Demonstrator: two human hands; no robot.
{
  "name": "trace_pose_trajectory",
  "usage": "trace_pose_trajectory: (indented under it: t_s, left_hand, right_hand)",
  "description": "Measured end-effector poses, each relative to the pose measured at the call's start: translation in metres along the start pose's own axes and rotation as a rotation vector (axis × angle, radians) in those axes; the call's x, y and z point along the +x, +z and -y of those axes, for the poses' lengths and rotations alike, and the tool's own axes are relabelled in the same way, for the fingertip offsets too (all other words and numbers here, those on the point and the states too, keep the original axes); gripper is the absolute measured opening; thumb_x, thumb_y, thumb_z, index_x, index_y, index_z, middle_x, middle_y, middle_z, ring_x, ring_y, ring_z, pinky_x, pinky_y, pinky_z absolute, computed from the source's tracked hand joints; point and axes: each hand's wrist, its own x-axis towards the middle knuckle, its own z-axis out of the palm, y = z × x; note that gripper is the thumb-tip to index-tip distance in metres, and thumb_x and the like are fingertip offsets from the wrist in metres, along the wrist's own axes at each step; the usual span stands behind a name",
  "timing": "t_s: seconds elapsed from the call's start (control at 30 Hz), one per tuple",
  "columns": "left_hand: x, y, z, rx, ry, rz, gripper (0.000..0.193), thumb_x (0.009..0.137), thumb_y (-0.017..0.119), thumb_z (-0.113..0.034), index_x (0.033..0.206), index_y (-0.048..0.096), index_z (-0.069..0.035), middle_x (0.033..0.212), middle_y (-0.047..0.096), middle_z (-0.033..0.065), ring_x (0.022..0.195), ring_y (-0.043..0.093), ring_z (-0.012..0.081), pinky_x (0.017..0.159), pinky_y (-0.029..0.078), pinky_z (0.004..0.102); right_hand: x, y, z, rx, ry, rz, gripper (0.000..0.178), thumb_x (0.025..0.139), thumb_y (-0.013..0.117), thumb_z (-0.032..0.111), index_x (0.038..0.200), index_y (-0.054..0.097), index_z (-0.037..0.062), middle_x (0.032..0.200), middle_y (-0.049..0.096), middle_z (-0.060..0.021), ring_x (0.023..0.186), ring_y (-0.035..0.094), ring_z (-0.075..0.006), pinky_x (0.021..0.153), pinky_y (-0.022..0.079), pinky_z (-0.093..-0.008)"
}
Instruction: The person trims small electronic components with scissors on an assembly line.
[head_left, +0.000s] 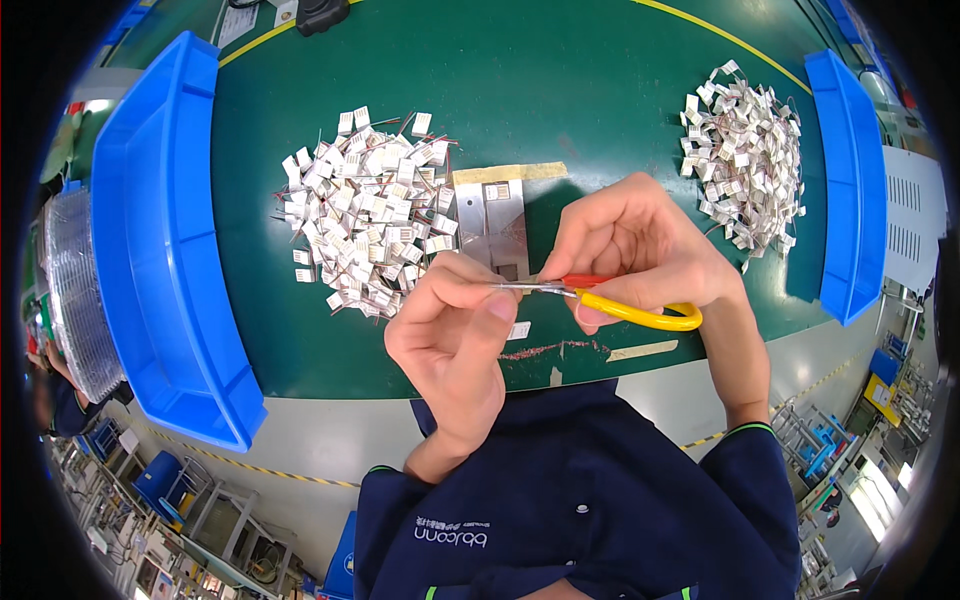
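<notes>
Right hand clamped on yellow-handled scissors, blades lying left-right, tips pointing left into left hand. Left hand pinches a small part at the tips; part itself hidden. Both hands meet near counter edge. Loose white parts pile far-left, second pile far-right.

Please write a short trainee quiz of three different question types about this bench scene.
1. True or false: the right hand holds yellow-handled scissors.
2. Which pile of small white parts lies nearer the left hand? A) the left pile B) the right pile
3. Fill in: long trays of ___ colour, such as the left tray, flank the green mat.

Key: 1 true; 2 A; 3 blue.
</notes>
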Motion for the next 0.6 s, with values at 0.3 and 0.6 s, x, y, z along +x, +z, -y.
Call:
trace_pose_trajectory:
  t_s: [0.3,0.6]
  left_hand:
    - [0.003,-0.011,0.007,-0.058,0.050,0.102,0.009,0.082,0.064,0.006,0.079,0.057,0.002,0.082,0.058,0.0076,0.073,0.052,0.0099,0.068,0.040,0.0219]
    - [0.004,-0.014,0.006,-0.045,0.029,0.109,0.009,0.083,0.064,0.006,0.078,0.057,0.003,0.082,0.058,0.0070,0.073,0.051,0.0089,0.068,0.039,0.0215]
  right_hand:
    - [0.000,0.006,0.012,-0.023,0.073,-0.100,0.023,0.069,0.061,-0.014,0.092,0.065,-0.0130,0.080,0.069,-0.0173,0.065,0.068,-0.0149,0.056,0.052,-0.0197]
    - [0.000,0.003,0.010,-0.067,0.079,-0.103,0.025,0.068,0.060,-0.016,0.093,0.066,-0.0125,0.077,0.069,-0.0167,0.063,0.068,-0.0144,0.054,0.051,-0.0187]
